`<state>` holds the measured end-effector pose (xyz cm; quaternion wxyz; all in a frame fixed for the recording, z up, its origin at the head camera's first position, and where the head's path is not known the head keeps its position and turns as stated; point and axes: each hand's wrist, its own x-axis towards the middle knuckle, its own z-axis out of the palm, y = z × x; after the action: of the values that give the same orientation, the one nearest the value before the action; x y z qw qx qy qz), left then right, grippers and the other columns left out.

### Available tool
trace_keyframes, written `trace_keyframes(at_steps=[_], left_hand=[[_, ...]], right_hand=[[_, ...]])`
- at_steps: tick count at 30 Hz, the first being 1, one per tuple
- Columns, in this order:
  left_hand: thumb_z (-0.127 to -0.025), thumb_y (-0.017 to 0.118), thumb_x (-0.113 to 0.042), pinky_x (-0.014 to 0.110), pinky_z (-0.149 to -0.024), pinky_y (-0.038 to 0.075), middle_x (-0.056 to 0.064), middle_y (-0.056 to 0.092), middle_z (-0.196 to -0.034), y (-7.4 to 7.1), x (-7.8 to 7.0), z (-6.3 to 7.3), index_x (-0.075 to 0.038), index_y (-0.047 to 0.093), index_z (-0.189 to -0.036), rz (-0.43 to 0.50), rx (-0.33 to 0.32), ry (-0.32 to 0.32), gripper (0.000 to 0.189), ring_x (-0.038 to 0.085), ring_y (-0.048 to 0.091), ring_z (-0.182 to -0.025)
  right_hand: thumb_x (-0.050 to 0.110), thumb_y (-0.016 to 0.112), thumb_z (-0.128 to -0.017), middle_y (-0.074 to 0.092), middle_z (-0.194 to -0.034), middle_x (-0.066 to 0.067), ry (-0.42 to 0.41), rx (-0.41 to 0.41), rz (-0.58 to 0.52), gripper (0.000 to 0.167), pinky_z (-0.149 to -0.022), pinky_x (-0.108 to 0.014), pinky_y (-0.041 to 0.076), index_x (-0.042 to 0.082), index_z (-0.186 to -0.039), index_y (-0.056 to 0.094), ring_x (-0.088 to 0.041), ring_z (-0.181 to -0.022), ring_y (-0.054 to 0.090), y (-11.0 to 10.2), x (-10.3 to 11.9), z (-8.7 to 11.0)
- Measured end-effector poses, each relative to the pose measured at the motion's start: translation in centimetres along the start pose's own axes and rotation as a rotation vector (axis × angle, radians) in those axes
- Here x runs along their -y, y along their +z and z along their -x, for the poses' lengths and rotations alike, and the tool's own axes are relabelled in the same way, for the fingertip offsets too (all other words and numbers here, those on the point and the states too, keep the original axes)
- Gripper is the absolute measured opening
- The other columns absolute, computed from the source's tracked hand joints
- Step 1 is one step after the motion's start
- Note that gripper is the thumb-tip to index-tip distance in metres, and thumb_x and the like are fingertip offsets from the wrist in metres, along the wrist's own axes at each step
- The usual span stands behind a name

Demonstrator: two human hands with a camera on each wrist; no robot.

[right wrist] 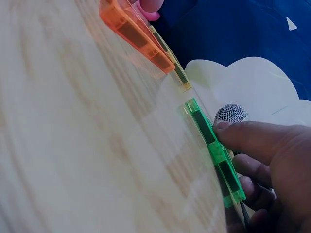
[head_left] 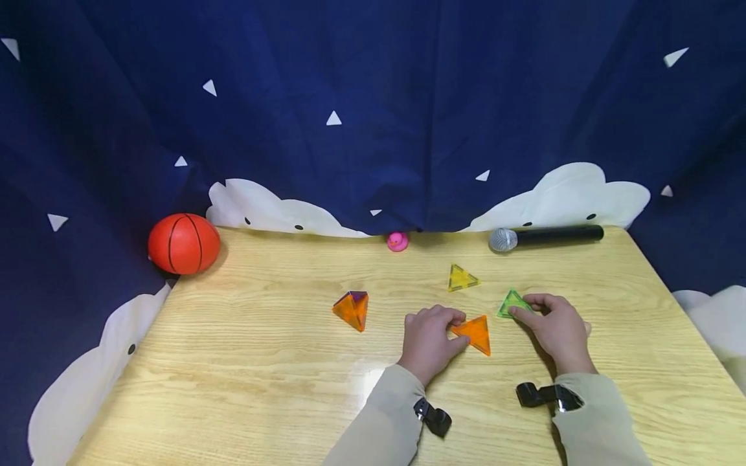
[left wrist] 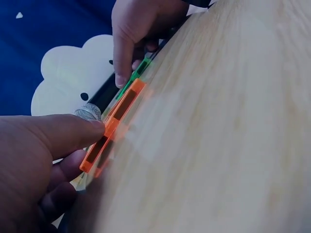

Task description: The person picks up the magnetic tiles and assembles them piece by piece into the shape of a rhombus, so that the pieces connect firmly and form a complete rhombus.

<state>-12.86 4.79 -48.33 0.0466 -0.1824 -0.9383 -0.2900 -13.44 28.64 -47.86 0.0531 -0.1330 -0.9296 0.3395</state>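
Note:
My left hand [head_left: 430, 340] pinches an orange triangular magnetic tile [head_left: 478, 334] by its left corner, the thumb on its near edge. In the left wrist view, that orange tile [left wrist: 125, 103] stands just over the wood, its edge magnets showing. To the right, a green triangular magnetic tile [head_left: 511, 302] is pinched by my right hand [head_left: 559, 331]. The right wrist view has the thumb along the edge of the green tile [right wrist: 214, 145], with fingers on its far side. A gap separates the two tiles. Behind them lies a yellow triangular tile [head_left: 462, 278].
A small pyramid of orange and purple tiles [head_left: 352, 310] stands left of my hands. Along the back of the wooden table [head_left: 245, 362] are a red ball [head_left: 184, 244], a pink rubber duck [head_left: 397, 242] and a microphone [head_left: 548, 236]. A dark blue curtain [head_left: 384, 84] hangs behind.

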Motion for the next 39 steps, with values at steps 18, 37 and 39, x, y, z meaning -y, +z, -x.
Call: trace_keyframes(at_steps=[18,37,39], left_hand=[[-0.084,0.079,-0.043,0.027,-0.077,0.032,-0.019,0.066,-0.097,-0.3,-0.6,0.1,-0.034,0.077,-0.106,-0.031,0.014,-0.033,0.025,0.005,0.057,-0.089],[-0.079,0.082,-0.046,0.029,-0.072,0.027,-0.020,0.054,-0.077,-1.5,-0.4,2.0,-0.030,0.076,-0.096,-0.047,0.061,-0.041,0.024,0.003,0.047,-0.075],[-0.079,0.083,-0.047,0.029,-0.073,0.027,-0.021,0.052,-0.074,-1.7,-0.4,2.2,-0.030,0.074,-0.094,-0.039,0.064,-0.048,0.024,0.003,0.045,-0.073]], right_hand=[[0.041,0.075,-0.089,0.062,-0.120,-0.025,-0.013,0.007,0.036,0.052,-0.084,-0.061,0.022,0.002,-0.123,0.068,-0.043,-0.112,0.055,0.0,0.0,0.1],[0.041,0.075,-0.090,0.064,-0.116,-0.023,-0.046,0.026,0.026,0.052,-0.084,-0.056,0.024,0.002,-0.123,0.068,-0.043,-0.110,0.057,-0.1,-0.4,0.5],[0.042,0.075,-0.090,0.064,-0.115,-0.022,-0.046,0.026,0.030,0.052,-0.083,-0.055,0.025,0.002,-0.123,0.068,-0.043,-0.109,0.057,-0.1,-0.5,0.4]])
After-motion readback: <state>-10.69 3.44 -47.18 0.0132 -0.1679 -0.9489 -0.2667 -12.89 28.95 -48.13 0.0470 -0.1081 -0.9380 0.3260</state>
